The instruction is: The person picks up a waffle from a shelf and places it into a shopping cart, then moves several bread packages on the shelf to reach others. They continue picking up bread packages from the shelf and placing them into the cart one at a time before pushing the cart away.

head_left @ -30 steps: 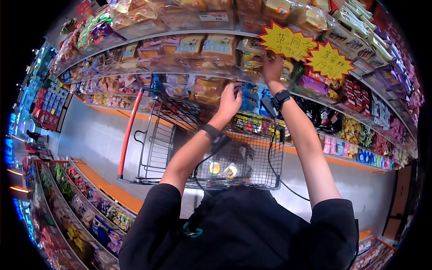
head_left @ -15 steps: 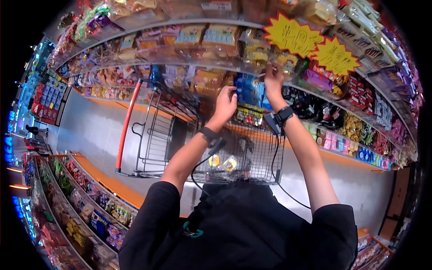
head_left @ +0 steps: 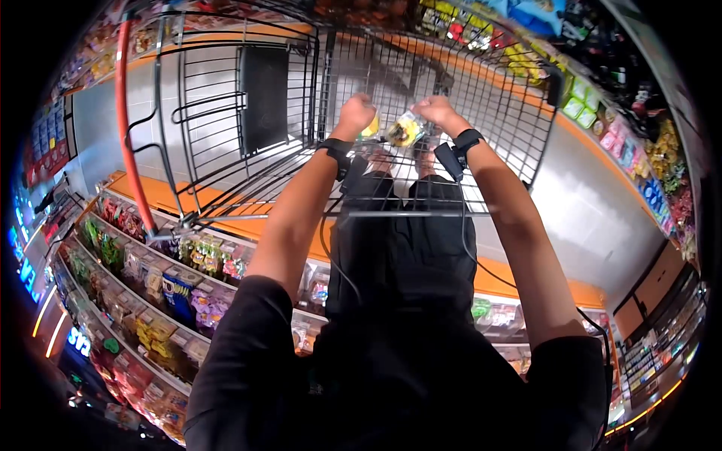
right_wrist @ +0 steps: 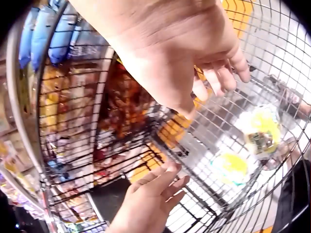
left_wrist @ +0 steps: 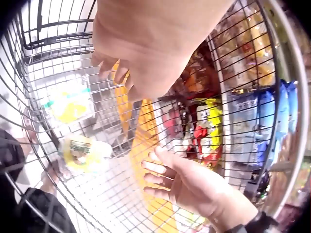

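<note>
Head view: left hand point(head_left: 357, 116) and right hand point(head_left: 442, 113) over wire cart point(head_left: 406, 213) — both empty, fingers loosely extended; green-edged yellow packet point(left_wrist: 70, 104) on cart bottom, at four o'clock from left hand; labelled yellow packet point(left_wrist: 80, 154) beside it, at eight o'clock from right hand — red handle point(head_left: 124, 113) at nine o'clock

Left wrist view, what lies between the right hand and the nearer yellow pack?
Only bare cart mesh shows between the right hand and that pack in the left wrist view.
</note>
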Motion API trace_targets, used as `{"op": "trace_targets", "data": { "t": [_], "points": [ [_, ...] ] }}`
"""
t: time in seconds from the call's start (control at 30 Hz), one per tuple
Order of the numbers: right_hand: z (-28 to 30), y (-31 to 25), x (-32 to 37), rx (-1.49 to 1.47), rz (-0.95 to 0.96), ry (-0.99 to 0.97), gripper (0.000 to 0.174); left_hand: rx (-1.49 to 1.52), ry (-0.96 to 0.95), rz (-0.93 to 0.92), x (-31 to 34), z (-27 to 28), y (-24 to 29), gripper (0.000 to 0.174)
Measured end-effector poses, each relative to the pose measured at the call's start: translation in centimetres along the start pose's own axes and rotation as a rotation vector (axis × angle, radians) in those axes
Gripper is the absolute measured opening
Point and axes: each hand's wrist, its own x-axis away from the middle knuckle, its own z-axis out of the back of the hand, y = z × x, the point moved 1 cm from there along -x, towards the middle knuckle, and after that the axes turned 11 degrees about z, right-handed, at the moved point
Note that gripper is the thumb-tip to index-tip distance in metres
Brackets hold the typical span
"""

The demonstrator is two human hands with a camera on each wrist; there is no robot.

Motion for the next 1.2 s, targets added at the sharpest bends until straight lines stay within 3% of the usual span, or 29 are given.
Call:
{"op": "trace_targets", "data": {
  "t": [0.03, 0.1, 0.2, 0.3, 0.43, 0.5, 0.53, 0.63, 0.67, 0.7, 0.73, 0.77, 0.8, 0.83, 0.87, 0.9, 0.93, 1.0, 1.03, 1.13, 1.2],
  "points": [
    [-0.8, -0.9, 0.9, -0.008, -0.094, 0.020, 0.054, -0.093, -0.033, 0.030, -0.3, -0.4, -0.6, 0.035],
    [-3.4, 1.6, -0.7, 0.138, -0.109, -0.018, 0.059, -0.236, -0.077, 0.018, -1.3, -1.6, -2.6, 0.038],
    [-6.1, 3.3, -0.9, 0.239, -0.224, -0.027, 0.077, -0.219, -0.225, 0.070, -2.8, -3.5, -5.8, 0.040],
    [-7.6, 2.6, -0.9, 0.311, -0.329, 0.025, 0.092, -0.271, -0.216, 0.023, -2.8, -4.4, -7.0, 0.042],
    [-9.6, 6.7, -1.6, 0.109, -0.393, 0.075, 0.055, -0.263, -0.273, 0.033, -2.2, -4.6, -7.3, 0.046],
    [-8.9, 6.7, -1.5, 0.110, -0.343, -0.007, 0.039, -0.258, -0.325, 0.049, -2.9, -4.6, -7.4, 0.051],
    [-8.5, 5.8, -0.8, 0.140, -0.277, 0.050, 0.027, -0.256, -0.331, 0.091, -2.5, -4.0, -6.6, 0.054],
    [-7.6, 4.0, 0.1, 0.078, 0.002, 0.123, 0.022, -0.037, -0.458, -0.048, -0.7, -2.5, -3.6, 0.065],
    [-5.8, 1.6, 1.1, 0.017, 0.079, 0.049, 0.019, 0.026, -0.488, -0.105, -0.2, -2.5, -2.8, 0.069],
    [-4.5, 0.4, 1.7, -0.050, 0.184, 0.072, 0.017, 0.116, -0.476, -0.305, 0.5, -2.2, -1.7, 0.071],
    [-3.2, -1.0, 2.5, -0.115, 0.295, 0.093, 0.015, 0.123, -0.444, -0.359, 1.6, -1.3, 0.6, 0.064],
    [-0.2, -5.7, 5.9, -0.035, 0.353, 0.091, 0.014, 0.217, -0.435, -0.308, 1.5, -2.0, 1.1, 0.057],
    [0.5, -5.3, 5.9, -0.316, 0.357, 0.032, 0.015, 0.309, -0.428, -0.261, 1.2, -2.3, 1.6, 0.051],
    [2.2, -6.8, 8.0, -0.241, 0.555, 0.160, 0.019, 0.468, -0.501, -0.313, 2.2, -1.0, 3.4, 0.045],
    [3.5, -6.7, 8.6, -0.431, 0.591, 0.147, 0.023, 0.623, -0.580, -0.381, 3.6, 0.4, 5.6, 0.039],
    [5.3, -8.2, 10.9, -0.506, 0.653, 0.245, 0.028, 0.627, -0.512, -0.411, 5.1, 1.3, 7.9, 0.035],
    [7.0, -10.1, 13.7, -0.617, 0.647, 0.303, 0.035, 0.635, -0.443, -0.442, 6.5, 2.0, 10.1, 0.032],
    [9.3, -12.7, 17.9, -0.770, 0.527, 0.328, 0.036, 0.846, -0.499, -0.202, 11.6, 4.8, 15.9, 0.031],
    [9.5, -12.0, 18.0, -0.698, 0.664, 0.358, 0.039, 0.847, -0.463, -0.237, 13.6, 5.9, 18.3, 0.032],
    [11.7, -14.3, 22.9, -0.500, 0.553, 0.453, 0.044, 0.824, -0.334, -0.428, 16.3, 6.4, 23.0, 0.035],
    [13.2, -14.1, 24.0, -0.494, 0.586, 0.542, 0.044, 0.937, -0.266, -0.416, 18.4, 6.7, 25.4, 0.036]
  ]
}}
